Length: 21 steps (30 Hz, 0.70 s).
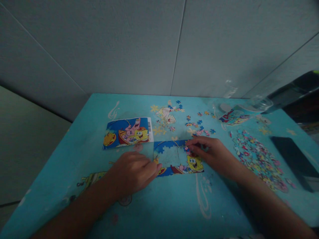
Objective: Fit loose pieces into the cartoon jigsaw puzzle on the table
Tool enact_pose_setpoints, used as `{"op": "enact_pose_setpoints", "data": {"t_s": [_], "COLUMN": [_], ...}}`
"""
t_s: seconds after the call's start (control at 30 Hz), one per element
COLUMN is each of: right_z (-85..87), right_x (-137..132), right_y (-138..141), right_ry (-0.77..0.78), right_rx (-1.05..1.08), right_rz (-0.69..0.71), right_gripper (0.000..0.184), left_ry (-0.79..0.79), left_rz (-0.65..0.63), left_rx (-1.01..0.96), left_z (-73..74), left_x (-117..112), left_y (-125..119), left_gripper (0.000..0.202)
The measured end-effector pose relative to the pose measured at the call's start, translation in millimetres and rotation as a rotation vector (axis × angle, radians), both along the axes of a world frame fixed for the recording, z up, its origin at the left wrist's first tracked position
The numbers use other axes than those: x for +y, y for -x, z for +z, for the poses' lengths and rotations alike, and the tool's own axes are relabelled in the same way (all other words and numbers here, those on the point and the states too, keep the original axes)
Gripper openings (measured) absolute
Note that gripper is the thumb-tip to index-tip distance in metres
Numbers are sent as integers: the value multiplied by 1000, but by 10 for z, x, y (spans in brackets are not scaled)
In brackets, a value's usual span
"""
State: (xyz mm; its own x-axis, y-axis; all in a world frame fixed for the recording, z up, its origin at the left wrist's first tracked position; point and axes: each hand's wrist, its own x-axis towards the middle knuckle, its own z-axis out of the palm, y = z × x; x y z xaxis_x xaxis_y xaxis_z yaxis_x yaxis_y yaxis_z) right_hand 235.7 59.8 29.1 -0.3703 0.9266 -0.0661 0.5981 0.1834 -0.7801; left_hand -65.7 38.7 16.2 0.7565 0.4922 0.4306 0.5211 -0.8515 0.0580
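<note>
A partly assembled jigsaw puzzle (195, 163) lies on the turquoise table, its border joined around a hollow middle. My left hand (134, 171) rests at the puzzle's left edge, fingers curled, with the thumb by the lower left corner; whatever its fingers may hold is hidden. At the upper right part of the border, my right hand (206, 149) pinches a small blue jigsaw piece (186, 148) between thumb and forefinger. Just behind and left of the puzzle is a printed picture card (127, 132) showing cartoon characters in a boat on blue.
Loose jigsaw pieces (200, 128) are scattered behind the puzzle. A large heap of small pieces (256, 156) spreads on the right, beside a dark phone-like slab (294, 159). A clear plastic container (259, 105) lies at the back right. The wall (129, 49) borders the table's far edge.
</note>
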Motion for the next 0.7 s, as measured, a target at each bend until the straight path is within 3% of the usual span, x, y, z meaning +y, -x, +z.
{"op": "enact_pose_setpoints", "data": {"t_s": [0.5,0.7], "right_z": [110,98], "right_x": [-67,-33], "right_y": [130,44], "right_ry": [-27,-44], "right_rx": [-42,-25], "right_rz": [257,107], "right_gripper": [16,17], "left_ry": [-1,7], "left_rz": [-2,7], "left_rx": [4,10], "left_z": [-16,-16], "left_x": [-5,-1], "left_y": [-1,-4], "left_gripper": [34,32]}}
